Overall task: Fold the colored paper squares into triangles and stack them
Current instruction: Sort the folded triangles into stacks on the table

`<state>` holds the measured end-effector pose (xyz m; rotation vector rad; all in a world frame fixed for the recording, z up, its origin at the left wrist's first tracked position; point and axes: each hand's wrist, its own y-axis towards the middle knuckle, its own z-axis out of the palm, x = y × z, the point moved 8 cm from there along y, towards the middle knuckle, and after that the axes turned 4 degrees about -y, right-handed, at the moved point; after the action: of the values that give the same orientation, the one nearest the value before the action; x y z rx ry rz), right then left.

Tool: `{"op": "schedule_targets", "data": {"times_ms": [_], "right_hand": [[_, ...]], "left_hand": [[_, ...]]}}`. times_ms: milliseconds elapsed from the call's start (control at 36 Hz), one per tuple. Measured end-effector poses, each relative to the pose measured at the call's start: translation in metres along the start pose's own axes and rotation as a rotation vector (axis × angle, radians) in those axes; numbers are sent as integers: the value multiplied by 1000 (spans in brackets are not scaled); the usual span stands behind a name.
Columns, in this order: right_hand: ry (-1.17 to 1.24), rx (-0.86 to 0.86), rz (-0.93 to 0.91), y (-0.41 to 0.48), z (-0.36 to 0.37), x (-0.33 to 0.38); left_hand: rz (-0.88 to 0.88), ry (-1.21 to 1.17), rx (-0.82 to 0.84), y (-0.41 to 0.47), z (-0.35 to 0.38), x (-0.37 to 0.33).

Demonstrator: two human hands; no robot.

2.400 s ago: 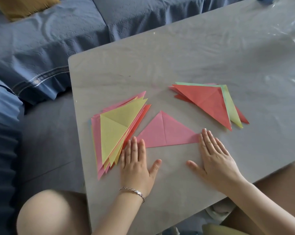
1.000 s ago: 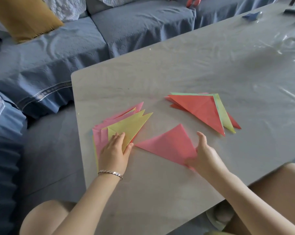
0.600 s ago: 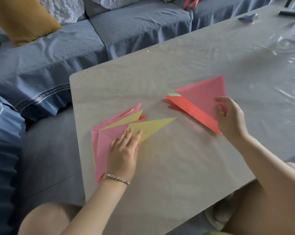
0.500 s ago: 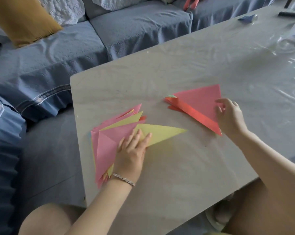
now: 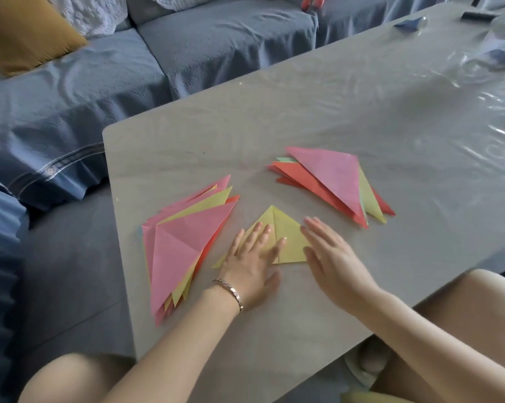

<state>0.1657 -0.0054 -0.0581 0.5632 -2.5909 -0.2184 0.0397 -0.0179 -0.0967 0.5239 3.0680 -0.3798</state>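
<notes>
Pressing flat on the table, the left hand [image 5: 252, 257] lies with straight, spread fingers across the left half of the yellow paper [image 5: 287, 241], a silver bracelet [image 5: 231, 290] at its wrist. The right hand [image 5: 331, 251] is flat too, fingers straight and close together over the paper's right corner. It is a little blurred, so I cannot tell whether it bears down. Neither hand grips anything, and they sit just beside each other.

The yellow paper shows as a triangle pointing away from the person, with a crease running down from that point. It lies partly under both hands on the grey table [image 5: 303, 112], near the front edge.

To its left is a fanned pile [image 5: 184, 242] of pink, yellow and red sheets, pink on top. Beyond the right hand sits a stack [image 5: 332, 178] of folded triangles, pink uppermost. A blue sofa [image 5: 71, 97] with a mustard cushion [image 5: 21, 33] runs behind the table.
</notes>
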Motion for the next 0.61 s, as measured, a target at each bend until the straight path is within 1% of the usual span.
{"op": "schedule_targets", "data": {"times_ms": [56,111,167,250,333,417,500,583,611], "right_hand": [[-30,149,-113,-4,20,21],[-35,312,-171,-12,43,30],[-107,387,-215,-14,55,35],[-254,415,-248,-18,60,34],[-301,448,-255,-22,63,32],[-351,437,-261,-23,61,30],[-411,446,-226,-26,55,18],[-456,444,-161,-30,41,-1],[-466,435,-137,-32,36,-9]], "left_hand": [[-31,-62,-95,-5,0,-3],[-67,-163,-144,-9,8,-3],[-58,-158,-179,-15,16,-4],[-75,-99,-212,-22,23,-2],[-156,-114,-215,-26,31,4],[-198,-132,-212,-30,32,6],[-264,-150,-156,-37,32,14],[-285,-138,-221,-49,22,23],[-294,-137,-214,-54,24,28]]}}
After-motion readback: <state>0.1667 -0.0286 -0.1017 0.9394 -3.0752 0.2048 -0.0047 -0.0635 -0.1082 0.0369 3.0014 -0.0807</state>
